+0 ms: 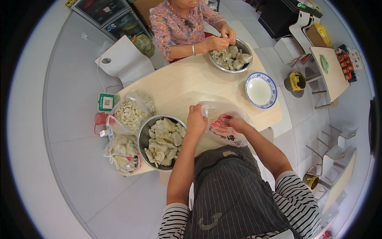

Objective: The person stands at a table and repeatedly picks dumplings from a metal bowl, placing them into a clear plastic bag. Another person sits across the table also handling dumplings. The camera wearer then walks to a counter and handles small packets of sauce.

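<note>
A thin, clear plastic bag (223,134) with red and black print lies spread on the table in front of me. My left hand (196,121) is closed at the bag's left side, pinching its edge. At its right part, my right hand (234,122) has its fingers curled together on the plastic. Just left of my left forearm stands a steel bowl (142,135) heaped with pale greenish, lumpy pieces (164,139), which look like mushrooms. Whether the bag has anything inside, I cannot tell.
Filled plastic bags (129,113) and a green code stand (106,102) sit at the table's left end. Across the table, a person in a flowered shirt handles pieces over another steel bowl (229,71). A blue-and-white bowl (260,91) with whitish liquid stands near the right edge.
</note>
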Tool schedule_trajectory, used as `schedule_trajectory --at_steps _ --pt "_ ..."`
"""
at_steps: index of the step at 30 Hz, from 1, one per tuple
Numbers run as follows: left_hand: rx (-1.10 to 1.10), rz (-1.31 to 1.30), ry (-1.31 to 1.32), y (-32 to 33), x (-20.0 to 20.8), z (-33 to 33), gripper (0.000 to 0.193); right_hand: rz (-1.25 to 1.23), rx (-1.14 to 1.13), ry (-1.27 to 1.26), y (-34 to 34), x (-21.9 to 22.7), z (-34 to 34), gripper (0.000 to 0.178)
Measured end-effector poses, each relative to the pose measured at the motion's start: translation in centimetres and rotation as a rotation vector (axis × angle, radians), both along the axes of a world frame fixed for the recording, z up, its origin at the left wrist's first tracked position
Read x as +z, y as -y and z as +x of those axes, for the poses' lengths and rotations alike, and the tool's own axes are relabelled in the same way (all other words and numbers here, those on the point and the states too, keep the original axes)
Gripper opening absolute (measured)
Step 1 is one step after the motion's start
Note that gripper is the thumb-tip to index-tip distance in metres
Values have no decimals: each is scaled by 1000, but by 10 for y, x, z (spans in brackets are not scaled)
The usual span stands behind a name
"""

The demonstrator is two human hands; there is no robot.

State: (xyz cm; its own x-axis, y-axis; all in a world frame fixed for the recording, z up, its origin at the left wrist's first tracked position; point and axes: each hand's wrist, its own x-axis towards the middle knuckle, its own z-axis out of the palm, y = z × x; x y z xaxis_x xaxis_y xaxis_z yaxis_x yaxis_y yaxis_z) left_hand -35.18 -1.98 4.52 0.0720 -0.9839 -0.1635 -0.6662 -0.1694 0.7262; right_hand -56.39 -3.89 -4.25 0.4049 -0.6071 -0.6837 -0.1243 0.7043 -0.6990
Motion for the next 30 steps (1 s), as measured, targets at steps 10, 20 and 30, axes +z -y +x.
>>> schedule_trajectory --at_steps 10,20,30 --pt "6 48 -59 0 -1 5 46 -11 -53 194 6 69 -4 11" --pt "5 79 -73 0 -4 7 48 -64 -289 300 42 143 -28 14" --pt "1 -37 -24 -5 -18 8 49 -176 -648 323 112 113 -121 17"
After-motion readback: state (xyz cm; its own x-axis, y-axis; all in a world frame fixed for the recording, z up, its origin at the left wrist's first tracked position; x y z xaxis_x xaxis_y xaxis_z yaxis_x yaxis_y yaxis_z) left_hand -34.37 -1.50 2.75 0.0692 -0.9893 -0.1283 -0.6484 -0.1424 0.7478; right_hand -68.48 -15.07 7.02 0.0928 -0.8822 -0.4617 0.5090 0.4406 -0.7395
